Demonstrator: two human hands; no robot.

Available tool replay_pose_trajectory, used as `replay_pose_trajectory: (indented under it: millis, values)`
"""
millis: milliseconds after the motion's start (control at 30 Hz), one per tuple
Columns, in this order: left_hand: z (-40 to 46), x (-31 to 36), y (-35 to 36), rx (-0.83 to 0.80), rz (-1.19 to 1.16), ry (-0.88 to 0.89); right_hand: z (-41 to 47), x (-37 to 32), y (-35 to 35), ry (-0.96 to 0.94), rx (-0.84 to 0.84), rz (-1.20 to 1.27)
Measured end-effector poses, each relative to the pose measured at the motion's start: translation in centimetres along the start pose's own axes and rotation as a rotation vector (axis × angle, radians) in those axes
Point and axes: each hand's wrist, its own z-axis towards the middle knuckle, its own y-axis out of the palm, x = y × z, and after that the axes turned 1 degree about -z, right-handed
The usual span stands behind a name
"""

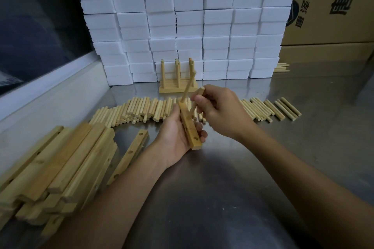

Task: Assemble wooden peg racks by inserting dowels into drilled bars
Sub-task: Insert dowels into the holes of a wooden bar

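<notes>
Short pale wooden bar with drilled round holes (189,127), lifted off the grey metal tabletop (232,178) near its middle, cradled lengthwise in the left hand (176,137). One thin pale wooden dowel (188,89) already seated in the far hole, leaning away toward the back edge. Second thin pale wooden dowel (197,100) at the middle hole, tilted, probably not yet pushed home. Nearest hole in the bar empty.

Left grip clenched around the bar, fingers curled under and up its right side, thumb along the left. Right hand (220,111) pinching the second dowel near its top, fingers curled tight around it.

Judged progress: one finished pale wooden peg rack with upright dowels (178,79) standing toward the back edge, against the wall of stacked white foam blocks (188,16). Long row of loose pale wooden dowels (137,111) across the middle, side to side. Heap of unfilled pale drilled wooden bars (60,168) at the left edge. Brown cardboard boxes (332,6) at the back right corner. Most of the work apparently left.
</notes>
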Motion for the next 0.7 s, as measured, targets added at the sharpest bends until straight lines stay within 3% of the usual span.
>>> replay_pose_trajectory:
  millis: [100,300,433,533,700]
  values:
    - [0.3,0.0,-0.2,0.027,-0.049,-0.006,-0.2,-0.4,0.6,-0.046,-0.048,-0.007]
    - [0.5,0.0,0.1,0.072,-0.056,0.022,-0.5,-0.7,2.2,-0.013,0.077,0.107]
    - [0.6,0.0,0.0,0.098,-0.056,0.04,-0.8,-0.6,2.2,-0.048,0.012,0.119]
    - [0.5,0.1,-0.1,0.147,-0.146,0.022,-0.8,0.3,1.4,-0.076,0.078,0.0]
    - [0.4,0.4,-0.3,0.191,-0.308,0.024,-0.6,3.4,0.3,0.091,0.199,-0.334]
